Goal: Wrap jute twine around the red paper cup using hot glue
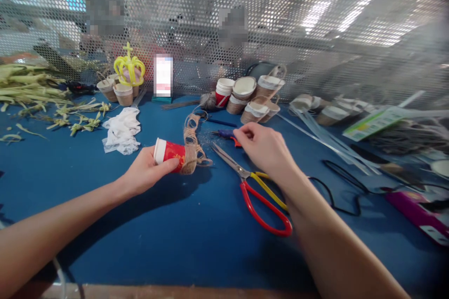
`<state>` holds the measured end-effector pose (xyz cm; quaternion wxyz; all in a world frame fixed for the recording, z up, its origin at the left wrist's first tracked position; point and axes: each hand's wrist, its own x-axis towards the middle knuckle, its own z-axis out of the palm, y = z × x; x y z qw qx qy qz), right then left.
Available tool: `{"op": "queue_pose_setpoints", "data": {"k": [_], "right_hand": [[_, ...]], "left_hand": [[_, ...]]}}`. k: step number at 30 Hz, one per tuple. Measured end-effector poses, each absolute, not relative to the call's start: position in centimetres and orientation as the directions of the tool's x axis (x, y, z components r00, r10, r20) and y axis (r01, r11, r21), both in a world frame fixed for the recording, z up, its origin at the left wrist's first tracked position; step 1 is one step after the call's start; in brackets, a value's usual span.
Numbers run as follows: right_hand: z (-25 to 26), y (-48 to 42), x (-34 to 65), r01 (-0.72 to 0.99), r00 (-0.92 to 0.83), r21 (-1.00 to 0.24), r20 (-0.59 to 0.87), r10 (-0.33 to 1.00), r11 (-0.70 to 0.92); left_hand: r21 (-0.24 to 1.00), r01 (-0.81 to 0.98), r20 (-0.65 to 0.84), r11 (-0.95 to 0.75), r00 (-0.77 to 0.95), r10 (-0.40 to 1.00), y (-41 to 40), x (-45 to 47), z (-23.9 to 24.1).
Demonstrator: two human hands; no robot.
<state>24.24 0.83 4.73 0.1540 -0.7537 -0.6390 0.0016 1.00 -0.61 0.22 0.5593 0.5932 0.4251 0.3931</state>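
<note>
Firmly gripped — red cup (170, 154), left hand (147, 173)

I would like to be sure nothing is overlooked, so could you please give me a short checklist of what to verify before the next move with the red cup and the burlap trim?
1. Left hand grips the red cup, lying on its side: ok.
2. Burlap trim wrapped around the cup's end, with its loose length trailing away: ok.
3. Right hand on the blue-handled tool: cannot tell, fingers reach it but the grip is hidden.
4. Scissors lie closed beside the right wrist: ok.
5. Black cord clear of the work: not ok, it runs by the right forearm.
</note>
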Motion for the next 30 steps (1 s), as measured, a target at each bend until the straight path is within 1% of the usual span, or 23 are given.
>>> {"op": "queue_pose_setpoints", "data": {"k": [1, 4, 7, 10, 13, 16, 19, 20, 21, 22, 24, 26, 30], "right_hand": [[4.6, 1.4, 25.0, 0.969, 0.209, -0.164, 0.147, 0.967, -0.185], [3.3, 3.2, 26.9, 0.97, 0.224, -0.098, 0.011, 0.974, -0.222], [1.5, 4.4, 28.0, 0.964, 0.245, -0.085, -0.066, 0.967, -0.251], [0.7, 5.0, 28.6, 0.952, 0.272, -0.123, -0.084, 0.958, -0.281], [1.3, 4.8, 28.7, 0.93, 0.277, -0.235, -0.061, 0.959, -0.283], [2.8, 3.7, 28.2, 0.876, 0.248, -0.422, -0.02, 0.969, -0.233], [4.4, 1.6, 27.1, 0.778, 0.181, -0.611, -0.007, 0.983, -0.148], [4.8, 0.8, 26.6, 0.727, 0.139, -0.676, -0.027, 0.99, -0.121], [5.2, -0.1, 26.1, 0.6, 0.064, -0.794, -0.075, 0.995, -0.099], [5.5, -1.0, 25.6, 0.51, -0.013, -0.855, -0.122, 0.992, -0.098], [5.9, -2.5, 24.8, 0.427, -0.153, -0.9, -0.173, 0.973, -0.093], [6.0, -3.5, 24.1, 0.372, -0.234, -0.923, -0.194, 0.953, -0.097], [5.3, -3.9, 23.5, 0.263, -0.246, -0.957, -0.188, 0.951, -0.122]], "left_hand": [[0.995, 0.095, -0.016, -0.019, 0.36, 0.933, -0.8, 1.1, 0.3], [0.982, 0.18, -0.04, -0.048, 0.452, 0.891, -1.3, 1.2, 0.4], [0.97, 0.23, -0.062, -0.077, 0.541, 0.839, -1.6, 1.2, 0.5], [0.956, 0.277, -0.091, -0.091, 0.579, 0.81, -1.6, 1.1, 0.6], [0.928, 0.349, -0.111, -0.131, 0.593, 0.797, -1.6, 0.9, 0.8], [0.906, 0.387, -0.119, -0.17, 0.62, 0.776, -1.4, 0.7, 1.1], [0.919, 0.357, -0.117, -0.167, 0.652, 0.749, -1.2, 0.5, 1.5], [0.924, 0.347, -0.115, -0.16, 0.652, 0.749, -1.1, 0.4, 1.7], [0.927, 0.343, -0.114, -0.154, 0.648, 0.753, -1.0, 0.4, 1.8], [0.927, 0.345, -0.116, -0.148, 0.64, 0.759, -0.9, 0.3, 1.9], [0.92, 0.366, -0.13, -0.141, 0.623, 0.771, -0.7, 0.2, 2.1], [0.907, 0.395, -0.144, -0.144, 0.614, 0.776, -0.5, 0.1, 2.2], [0.89, 0.42, -0.134, -0.179, 0.615, 0.777, 0.0, -0.2, 2.3]]}}
